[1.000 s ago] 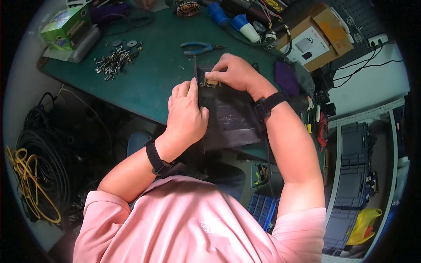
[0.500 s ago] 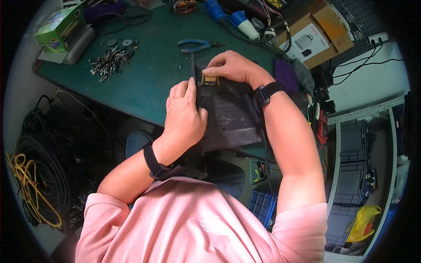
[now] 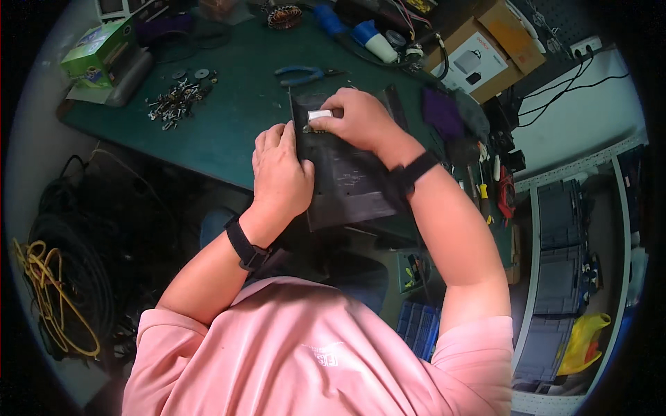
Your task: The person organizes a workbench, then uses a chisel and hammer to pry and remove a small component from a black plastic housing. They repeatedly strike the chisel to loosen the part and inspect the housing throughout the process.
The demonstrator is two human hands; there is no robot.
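Observation:
A black, scuffed metal panel (image 3: 350, 182) with raised edges lies on the near part of the green workbench. My left hand (image 3: 281, 170) is closed on its left edge, fingers along the outer side and thumb over the inner face. Near the panel's far left corner, my right hand (image 3: 361, 121) pinches a small rectangular block (image 3: 319, 115) between thumb and fingers. The block's top looks bright and pale, with a yellowish part below. My fingers cover its right side, and I cannot tell whether it touches the panel.
Beyond the panel lie blue-handled pliers (image 3: 305, 74). A pile of loose screws (image 3: 177, 100) sits to the left, near a green box (image 3: 100, 55). Blue connectors (image 3: 374, 40), a cardboard box (image 3: 479, 59) and a purple cloth (image 3: 442, 112) stand at the back right.
My right hand has turned the block, so its top now shows bright instead of yellowish. The panel's right raised edge shows more. My left hand stays on the left edge.

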